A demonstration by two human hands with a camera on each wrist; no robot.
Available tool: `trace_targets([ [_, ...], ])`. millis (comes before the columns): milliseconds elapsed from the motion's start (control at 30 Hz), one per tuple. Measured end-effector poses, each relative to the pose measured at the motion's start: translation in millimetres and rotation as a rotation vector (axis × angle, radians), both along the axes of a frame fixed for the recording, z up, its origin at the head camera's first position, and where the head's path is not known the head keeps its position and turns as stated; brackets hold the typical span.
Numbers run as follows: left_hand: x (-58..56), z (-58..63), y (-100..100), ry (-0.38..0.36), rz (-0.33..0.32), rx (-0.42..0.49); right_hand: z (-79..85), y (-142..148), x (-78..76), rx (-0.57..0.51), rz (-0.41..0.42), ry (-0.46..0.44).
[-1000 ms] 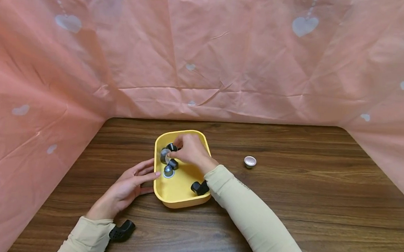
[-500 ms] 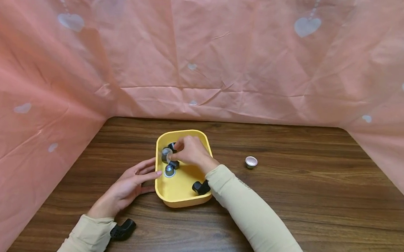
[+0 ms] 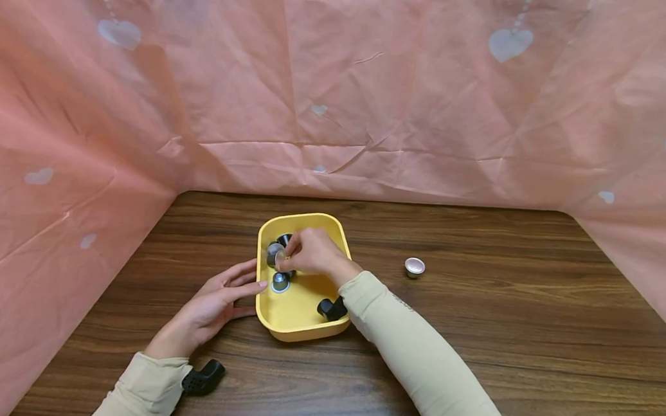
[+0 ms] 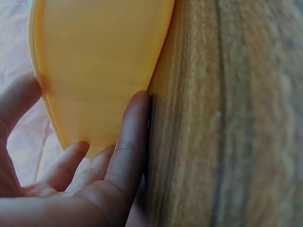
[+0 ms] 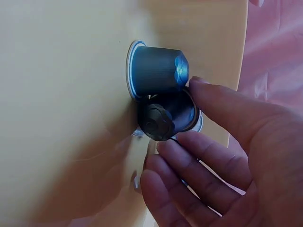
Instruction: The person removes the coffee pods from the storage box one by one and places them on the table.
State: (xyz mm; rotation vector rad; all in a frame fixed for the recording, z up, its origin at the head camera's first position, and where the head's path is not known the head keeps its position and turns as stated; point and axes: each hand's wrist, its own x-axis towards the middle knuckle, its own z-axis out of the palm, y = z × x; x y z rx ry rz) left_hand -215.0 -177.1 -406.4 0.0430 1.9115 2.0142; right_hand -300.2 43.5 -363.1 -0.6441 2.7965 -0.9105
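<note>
A yellow bin [image 3: 302, 322] stands on the table with several dark coffee capsules in its left part. My right hand [image 3: 315, 252] reaches inside and pinches a dark coffee capsule [image 5: 165, 116] between thumb and fingers, its round rim facing the palm. Touching that one is a grey-blue capsule [image 5: 158, 71], which stands on its rim on the bin floor. More capsules [image 3: 274, 250] lie beside the fingertips, partly hidden. Against the bin's left wall rests my left hand [image 3: 210, 306], its fingers extended along the outside and the thumb over the rim.
One coffee capsule with a pale pink lid [image 3: 414, 267] sits on the wooden table [image 3: 511, 311] right of the bin. Black wrist mounts [image 3: 203, 377] are on both wrists. Pink cloth [image 3: 399, 90] encloses the back and sides.
My right hand's fingers have shifted slightly among the capsules, and the dark capsule beneath them is more covered now. My left hand stays at the bin wall.
</note>
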Motion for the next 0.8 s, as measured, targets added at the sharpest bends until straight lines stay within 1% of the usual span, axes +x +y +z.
trace_targets([
  [167, 0.2, 0.0, -0.2, -0.002, 0.004, 0.003, -1.4, -0.8, 0.6, 0.009, 0.027, -0.021],
  [367, 0.6, 0.2, 0.3, 0.001, 0.004, 0.004, -2.7, -0.6, 1.2, 0.018, 0.04, -0.038],
  [600, 0.8, 0.2, 0.5, 0.003, -0.001, 0.004, -1.9, 0.2, 1.8, 0.031, 0.035, -0.055],
  [800, 1.1, 0.7, 0.7, -0.001, -0.003, 0.002, -1.5, 1.0, 2.9, 0.028, 0.011, -0.103],
])
